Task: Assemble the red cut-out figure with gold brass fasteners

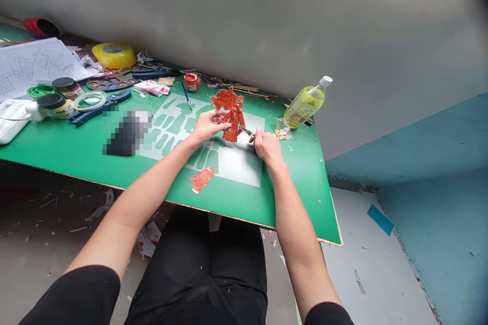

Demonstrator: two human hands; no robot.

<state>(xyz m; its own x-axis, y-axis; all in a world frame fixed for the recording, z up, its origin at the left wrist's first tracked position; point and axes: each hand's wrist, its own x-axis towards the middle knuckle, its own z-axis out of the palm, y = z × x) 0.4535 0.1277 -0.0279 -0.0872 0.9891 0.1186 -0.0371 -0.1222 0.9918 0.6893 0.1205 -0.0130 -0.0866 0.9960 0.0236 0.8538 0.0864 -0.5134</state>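
Beyond and to the right of the right hand (269,145), a clear bottle (304,106) of yellow-green liquid leans over a small clear bag (283,131) of gold-coloured bits, while an open jar (191,83) of red paint stands beyond the left hand (207,126). The left thumb and fingers pinch the flat, rough-textured red figure (227,99), studded with gold-coloured beads, between the hands, and the right hand is closed around metal pliers (247,133) whose tips meet its edge. Beneath both lies a pale, smooth cut-out sheet (244,162); a tapered red piece (202,180) rests nearer the body.
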